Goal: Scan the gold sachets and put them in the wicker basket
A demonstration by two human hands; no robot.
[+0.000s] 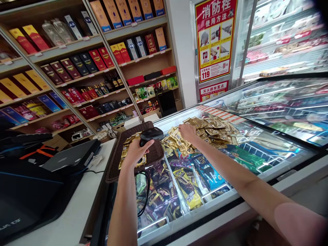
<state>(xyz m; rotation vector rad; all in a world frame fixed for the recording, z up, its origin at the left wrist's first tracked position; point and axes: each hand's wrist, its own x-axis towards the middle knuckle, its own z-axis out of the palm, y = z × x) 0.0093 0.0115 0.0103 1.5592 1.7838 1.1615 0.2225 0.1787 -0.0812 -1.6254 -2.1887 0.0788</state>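
Note:
My left hand (136, 150) is wrapped round the handle of a black handheld barcode scanner (153, 133), held above a brown woven basket (156, 152). Small gold packets (125, 150) lie in the basket, partly hidden by my left hand and the scanner. A black cable (148, 194) loops down beside my left forearm. My right hand (188, 132) is at the left side of a spread pile of gold packets (207, 128) on the freezer's glass lid. Its fingers are closed on a gold packet (176, 135) there; the fingertips are partly hidden.
Under the glass of the chest freezer (271, 191) lie colourful wrapped goods in wire baskets. A white counter (79, 194) with a laptop (69, 155) and dark equipment stands at left. Shelves (102, 71) of boxes and bottles line the back. A red poster (215, 41) hangs behind.

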